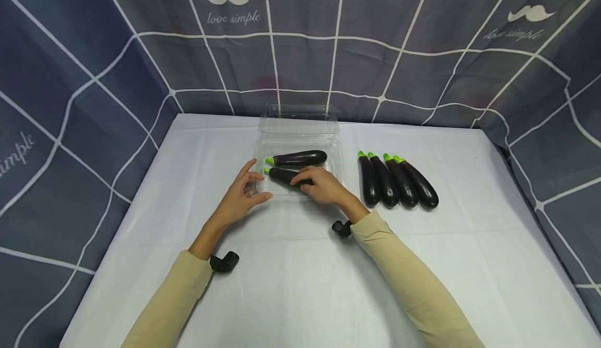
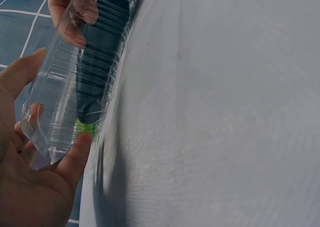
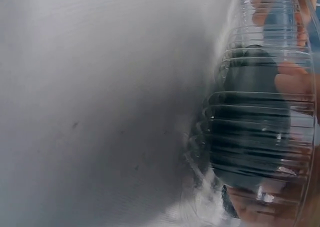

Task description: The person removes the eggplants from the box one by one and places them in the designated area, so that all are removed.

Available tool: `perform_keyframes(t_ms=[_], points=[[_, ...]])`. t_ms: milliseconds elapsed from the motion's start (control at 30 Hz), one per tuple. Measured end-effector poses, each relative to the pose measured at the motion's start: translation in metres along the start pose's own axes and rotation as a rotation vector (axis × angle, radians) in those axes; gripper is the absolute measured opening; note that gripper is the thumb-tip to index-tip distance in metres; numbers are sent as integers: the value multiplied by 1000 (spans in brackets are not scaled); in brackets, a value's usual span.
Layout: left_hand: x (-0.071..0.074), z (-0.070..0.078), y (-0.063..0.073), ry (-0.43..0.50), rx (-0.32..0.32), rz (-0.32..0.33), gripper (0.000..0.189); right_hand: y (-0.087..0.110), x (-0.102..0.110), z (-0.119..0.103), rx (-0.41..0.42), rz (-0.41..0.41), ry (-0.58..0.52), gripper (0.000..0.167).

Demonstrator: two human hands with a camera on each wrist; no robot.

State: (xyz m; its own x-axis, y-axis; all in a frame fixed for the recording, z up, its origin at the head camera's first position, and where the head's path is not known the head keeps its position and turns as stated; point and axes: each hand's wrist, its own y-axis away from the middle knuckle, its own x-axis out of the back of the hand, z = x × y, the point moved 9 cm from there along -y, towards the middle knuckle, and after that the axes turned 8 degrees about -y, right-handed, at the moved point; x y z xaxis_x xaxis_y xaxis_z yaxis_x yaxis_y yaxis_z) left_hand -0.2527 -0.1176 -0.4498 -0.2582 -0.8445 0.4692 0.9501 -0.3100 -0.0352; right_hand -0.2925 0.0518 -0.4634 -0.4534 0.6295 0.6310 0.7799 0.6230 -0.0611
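Observation:
A clear plastic container (image 1: 334, 157) stands with its lid (image 1: 300, 125) hinged up at the back. One eggplant (image 1: 300, 158) lies across its inside with the green stem end to the left. In front of it is a second eggplant (image 1: 279, 175), its fat end gripped by my right hand (image 1: 321, 185). My left hand (image 1: 238, 194) holds the container's front left corner, thumb at the front wall (image 2: 75, 154) beside the green stem (image 2: 85, 127). Through the ribbed plastic, the right wrist view shows the dark eggplant (image 3: 252, 127) with fingers (image 3: 292, 82) over it.
Several eggplants (image 1: 396, 181) lie in a row on the white tablecloth (image 1: 300, 285), right of the container, stems pointing away. Dark grid-patterned curtains (image 1: 300, 61) surround the table on the back, left and right.

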Motion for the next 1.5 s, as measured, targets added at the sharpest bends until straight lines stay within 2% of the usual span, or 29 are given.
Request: perform_keyframes(t_ms=[433,600,1100,1500], points=[[1,-1,0,4,1,9,40,0,-1,-1,-4,10,9,27],[2,-3,1,3,-4,15,40,0,1,-1,-3,46,-35,29],[3,-2,-1,-5,-6,11,42,4,15,-7,77,114,-142,32],[2,-3,0,-5,9,10,43,10,26,-6,38,170,-226,33]])
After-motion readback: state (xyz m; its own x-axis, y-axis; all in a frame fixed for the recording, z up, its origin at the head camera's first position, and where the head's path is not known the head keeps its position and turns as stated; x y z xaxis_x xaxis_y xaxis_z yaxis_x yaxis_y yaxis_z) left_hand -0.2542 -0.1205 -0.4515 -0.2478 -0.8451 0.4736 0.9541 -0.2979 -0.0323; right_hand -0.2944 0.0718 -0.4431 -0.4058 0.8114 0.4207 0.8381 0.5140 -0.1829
